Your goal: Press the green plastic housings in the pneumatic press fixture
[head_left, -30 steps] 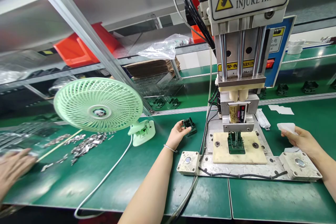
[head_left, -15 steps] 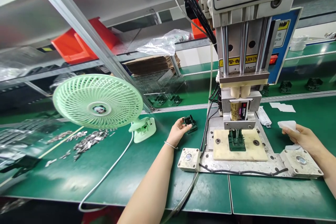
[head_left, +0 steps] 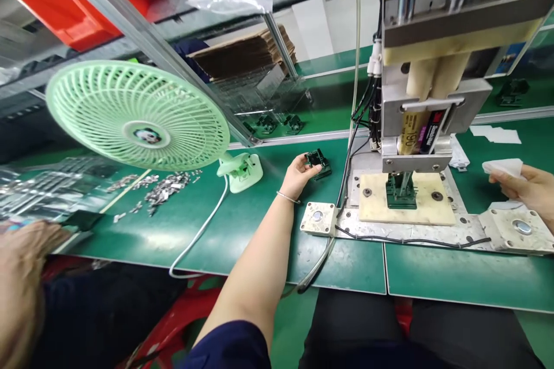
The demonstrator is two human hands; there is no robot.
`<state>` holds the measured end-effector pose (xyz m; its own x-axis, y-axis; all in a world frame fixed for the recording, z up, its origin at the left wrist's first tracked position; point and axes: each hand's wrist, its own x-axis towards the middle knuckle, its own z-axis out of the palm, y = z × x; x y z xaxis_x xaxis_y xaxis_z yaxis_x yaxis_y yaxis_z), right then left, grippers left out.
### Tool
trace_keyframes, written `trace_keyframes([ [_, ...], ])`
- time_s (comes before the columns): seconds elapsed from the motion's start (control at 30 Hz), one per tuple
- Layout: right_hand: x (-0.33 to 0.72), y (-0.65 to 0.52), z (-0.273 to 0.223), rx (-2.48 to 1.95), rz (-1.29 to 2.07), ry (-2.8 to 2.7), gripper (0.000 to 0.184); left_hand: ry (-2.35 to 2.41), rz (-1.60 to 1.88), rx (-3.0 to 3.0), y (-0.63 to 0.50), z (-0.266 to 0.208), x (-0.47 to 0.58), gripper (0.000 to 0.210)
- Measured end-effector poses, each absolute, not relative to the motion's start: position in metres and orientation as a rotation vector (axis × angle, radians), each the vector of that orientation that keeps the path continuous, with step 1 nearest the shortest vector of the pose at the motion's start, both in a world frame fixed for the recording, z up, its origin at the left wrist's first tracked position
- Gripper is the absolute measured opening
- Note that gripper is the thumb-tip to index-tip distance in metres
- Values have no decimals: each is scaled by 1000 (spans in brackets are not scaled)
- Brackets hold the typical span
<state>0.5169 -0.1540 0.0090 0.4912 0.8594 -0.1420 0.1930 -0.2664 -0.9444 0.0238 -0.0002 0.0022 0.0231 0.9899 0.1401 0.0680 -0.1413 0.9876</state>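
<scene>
Change: view has tipped down since the earlier frames, so the press head now fills the upper right and the person's lap shows at the bottom; both hands sit much as before.
Left hand: left hand, mid-frame, fingers closed on a small black part resting on the green surface.
Right hand: right hand, at the right edge, fingers pinched on a white wipe, just above a grey button box.
Press: press, upper right, its tip down on a green fixture set on a cream plate.
Left button: second button box, just below the left hand.
Fan: pale green fan, upper left, clipped base beside it.
Scraps: loose metal pieces under the fan.
Co-worker: another person's hand at the lower left edge, blurred.
</scene>
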Motion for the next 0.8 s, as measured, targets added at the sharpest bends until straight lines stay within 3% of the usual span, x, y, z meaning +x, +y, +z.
trace_keyframes([
  [0.8, 507, -158, 26, -1851, 827, -780, 55, 1156, 1290, 1425, 1, 1, 26, 64],
])
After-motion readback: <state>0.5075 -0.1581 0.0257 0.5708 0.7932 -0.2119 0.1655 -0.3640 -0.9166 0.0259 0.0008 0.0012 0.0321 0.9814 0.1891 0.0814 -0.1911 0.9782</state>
